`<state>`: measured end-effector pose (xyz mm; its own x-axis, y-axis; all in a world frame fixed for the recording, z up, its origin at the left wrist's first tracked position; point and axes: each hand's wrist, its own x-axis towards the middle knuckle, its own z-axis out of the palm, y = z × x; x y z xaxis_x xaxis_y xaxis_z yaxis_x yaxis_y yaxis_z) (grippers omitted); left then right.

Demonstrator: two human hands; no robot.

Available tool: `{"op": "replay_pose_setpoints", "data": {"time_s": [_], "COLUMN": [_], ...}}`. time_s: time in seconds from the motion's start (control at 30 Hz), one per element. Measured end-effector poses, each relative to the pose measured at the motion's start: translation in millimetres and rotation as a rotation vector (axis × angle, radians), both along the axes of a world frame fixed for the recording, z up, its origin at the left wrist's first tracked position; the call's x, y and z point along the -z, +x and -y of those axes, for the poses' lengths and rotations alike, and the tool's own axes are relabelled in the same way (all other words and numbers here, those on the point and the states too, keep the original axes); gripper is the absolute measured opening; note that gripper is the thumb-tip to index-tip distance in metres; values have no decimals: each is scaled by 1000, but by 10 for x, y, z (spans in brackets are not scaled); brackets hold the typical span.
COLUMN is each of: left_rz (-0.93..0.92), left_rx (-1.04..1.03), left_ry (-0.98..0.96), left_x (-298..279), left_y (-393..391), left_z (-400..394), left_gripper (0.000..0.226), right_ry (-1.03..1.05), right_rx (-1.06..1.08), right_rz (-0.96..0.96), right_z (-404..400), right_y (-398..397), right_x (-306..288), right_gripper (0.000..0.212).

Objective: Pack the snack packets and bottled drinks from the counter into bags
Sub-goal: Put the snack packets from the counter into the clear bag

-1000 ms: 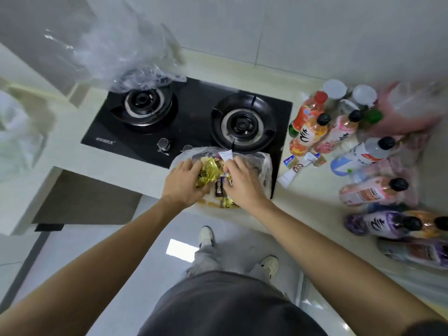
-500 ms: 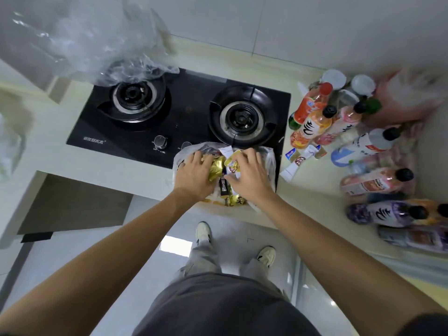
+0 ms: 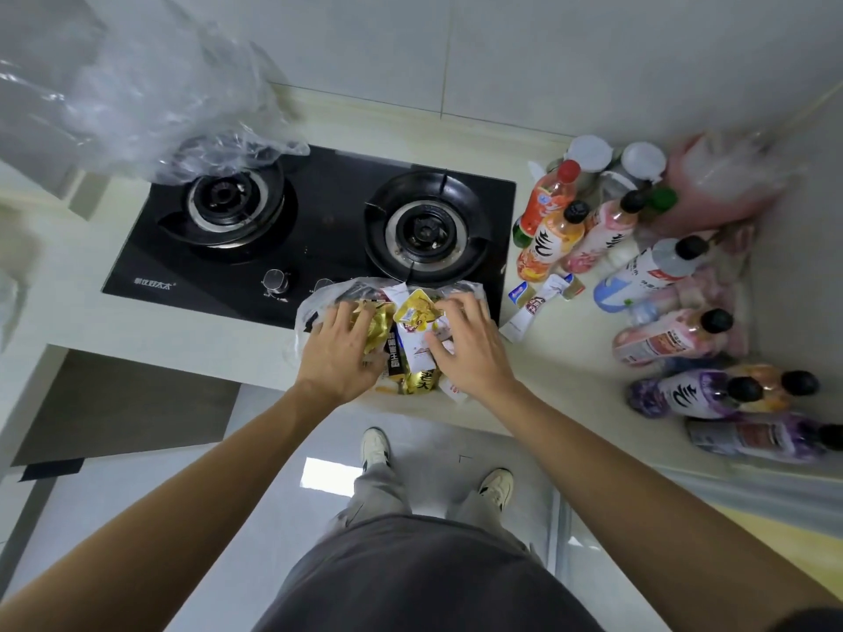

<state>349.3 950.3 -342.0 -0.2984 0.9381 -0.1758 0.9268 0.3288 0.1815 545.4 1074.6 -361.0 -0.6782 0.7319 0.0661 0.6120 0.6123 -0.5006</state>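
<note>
Gathering the snack packets (image 3: pixel 413 339) from both sides, we have our left hand (image 3: pixel 340 351) with fingers curled onto the gold wrappers and our right hand (image 3: pixel 470 348) pinching at the white and yellow ones, so both grips are closed on the pile. The packets sit in the mouth of a clear plastic bag (image 3: pixel 319 298) at the near edge of the counter (image 3: pixel 561 358), and some of them appear to poke out past that edge toward us.

The thin film is slack, so, as we judge it, if we push without pinning the bag it may slide onto the hob (image 3: pixel 319 221) and packets could spill to the floor.

To the right, two stick sachets (image 3: pixel 531 307) lie loose, near our right wrist, and a careless sweep could knock them away. Further right the bottled drinks (image 3: pixel 657 266) crowd the corner, several lying on their sides; they could roll if bumped. Another clear bag (image 3: pixel 150 111) sits crumpled at the far left, partly over a burner.
</note>
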Motion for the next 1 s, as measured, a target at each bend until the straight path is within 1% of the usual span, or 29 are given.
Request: {"op": "replay_pose_setpoints", "data": {"time_s": [0.13, 0.2, 0.27, 0.4, 0.53, 0.63, 0.73, 0.83, 0.93, 1.0], "left_rz": [-39, -20, 2, 20, 83, 135, 149, 161, 135, 93], "left_rx": [43, 79, 135, 221, 304, 303, 302, 261, 249, 261], "left_ry": [78, 130, 161, 138, 94, 11, -105, -167, -151, -122], "left_x": [-61, -106, -137, -152, -58, 64, 256, 455, 590, 621], "left_y": [141, 269, 434, 820, 1202, 1487, 1688, 1764, 1809, 1826], "left_z": [-53, -149, -301, -698, -1164, -1495, -1777, -1962, -2039, -2051], "left_gripper": [65, 58, 50, 43, 50, 50, 63, 71, 69, 64], "right_ry": [10, 23, 45, 23, -34, -125, -165, -161, -163, -114], "right_rx": [77, 122, 158, 181, 236, 254, 246, 209, 160, 144], "right_rz": [8, -6, 37, 215, 376, 316, 279, 283, 341, 331], "right_z": [-116, -201, -314, -592, -928, -1156, -1336, -1494, -1579, -1561], "right_y": [241, 405, 599, 1038, 1387, 1487, 1459, 1419, 1441, 1485], "right_x": [-5, -2, 12, 94, 219, 286, 340, 496, 653, 707], "right_gripper": [31, 26, 26, 43, 57, 70, 71, 75, 86, 87]}}
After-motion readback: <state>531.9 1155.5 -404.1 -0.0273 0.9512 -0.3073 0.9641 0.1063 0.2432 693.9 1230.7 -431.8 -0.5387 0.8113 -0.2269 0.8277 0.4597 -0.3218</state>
